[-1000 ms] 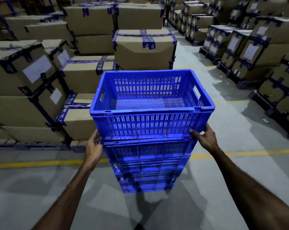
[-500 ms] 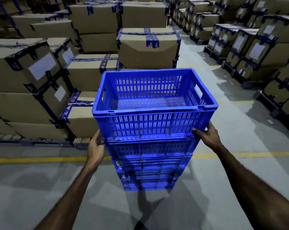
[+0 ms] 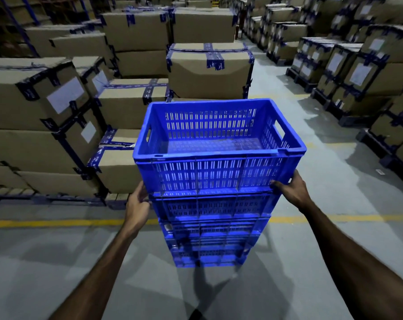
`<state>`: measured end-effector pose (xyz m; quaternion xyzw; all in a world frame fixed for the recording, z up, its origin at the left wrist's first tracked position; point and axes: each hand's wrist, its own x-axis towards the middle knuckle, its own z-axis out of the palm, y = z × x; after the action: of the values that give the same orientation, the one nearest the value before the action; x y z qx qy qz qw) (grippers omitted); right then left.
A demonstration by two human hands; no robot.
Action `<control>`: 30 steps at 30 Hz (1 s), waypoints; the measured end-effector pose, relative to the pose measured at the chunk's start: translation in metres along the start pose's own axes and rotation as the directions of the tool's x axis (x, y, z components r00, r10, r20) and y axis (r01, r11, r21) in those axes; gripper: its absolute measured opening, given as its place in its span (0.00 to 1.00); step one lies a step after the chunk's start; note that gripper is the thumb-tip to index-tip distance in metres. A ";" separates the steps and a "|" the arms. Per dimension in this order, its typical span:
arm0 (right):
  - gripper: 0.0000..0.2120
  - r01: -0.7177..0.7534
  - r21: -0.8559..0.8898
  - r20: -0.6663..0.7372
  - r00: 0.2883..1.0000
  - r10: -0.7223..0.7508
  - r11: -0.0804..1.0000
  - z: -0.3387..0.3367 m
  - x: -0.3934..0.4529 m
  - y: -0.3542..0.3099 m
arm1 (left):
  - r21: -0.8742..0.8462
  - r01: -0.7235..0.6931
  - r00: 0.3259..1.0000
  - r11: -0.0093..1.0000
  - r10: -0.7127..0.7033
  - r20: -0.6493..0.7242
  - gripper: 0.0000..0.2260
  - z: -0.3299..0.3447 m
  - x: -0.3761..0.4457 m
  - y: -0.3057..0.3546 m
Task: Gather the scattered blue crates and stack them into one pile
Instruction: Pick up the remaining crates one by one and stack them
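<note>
A: Blue plastic, slotted all over. The top crate [image 3: 219,155] sits on the pile [image 3: 209,227], which stands on the floor right ahead, between the person's arms. The left hand [image 3: 137,204] has its fingers curled on the crate's lower left corner; the right hand [image 3: 290,190] grips the lower right corner, thumb along the near face.

B: So what could go wrong?

A: I'd say seating. The top crate looks a touch wider than the ones under it from this angle, and I can't tell whether its base has dropped fully into the rim below. If one corner rides on the rim and the hands let go, it could rock or slide off. The pile is also tall and narrow at the foot, so a sideways shove while squaring it could tip the whole column.

B: And fingers?

A: Both sets are at the seam between the top two crates. A sudden drop could pinch them.

B: What's underneath?

A: Smooth grey concrete floor [image 3: 80,262], with a yellow line [image 3: 57,222] crossing behind the pile.

B: Further out?

A: Taped cardboard boxes [image 3: 207,72] on pallets at left and behind, more rows at right [image 3: 357,72], and an aisle running away between them. Dim warehouse light.
</note>
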<state>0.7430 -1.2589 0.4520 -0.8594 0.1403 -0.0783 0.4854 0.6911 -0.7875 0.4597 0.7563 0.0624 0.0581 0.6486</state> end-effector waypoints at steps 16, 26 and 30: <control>0.31 -0.027 0.009 0.019 0.999 0.027 1.000 0.002 -0.007 -0.003 | -0.032 0.091 0.989 0.995 -0.094 -0.111 0.16 0.000 0.022 -0.015; 0.24 -0.039 -0.030 0.019 0.999 0.039 0.999 0.006 -0.004 0.005 | 0.296 0.088 0.972 0.951 -0.016 -0.235 0.05 -0.003 0.049 -0.061; 0.24 -0.085 -0.074 -0.026 0.996 0.083 0.994 0.011 -0.008 0.007 | 0.193 0.115 0.971 0.975 -0.069 -0.230 0.03 -0.004 0.055 -0.060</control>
<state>0.7375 -1.2505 0.4402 -0.8695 0.1847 -0.0625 0.4538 0.7438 -0.7657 0.4018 0.8040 0.1752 0.1049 0.5584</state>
